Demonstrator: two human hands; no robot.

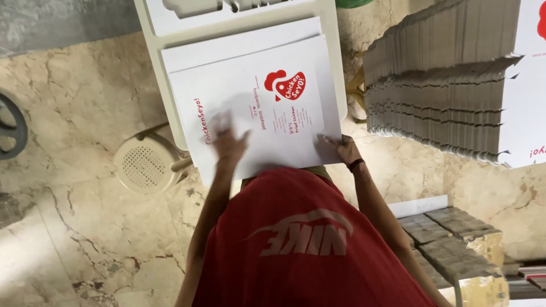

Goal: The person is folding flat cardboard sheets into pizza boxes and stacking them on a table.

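A white printed sheet (250,108) is being pressed flat at the desk's (153,51) near edge by the left hand (230,139), fingers spread. Its near right corner is being pinched by the right hand (341,149), its long axis running across the desk.

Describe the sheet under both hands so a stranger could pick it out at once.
Start at the cream plastic table in the middle of the marble floor. The top printed sheet lies on the white sheets there, left hand flat on it, right hand at its corner. Unlike the plain white sheet beneath, it bears a red heart-shaped emblem and red lettering.
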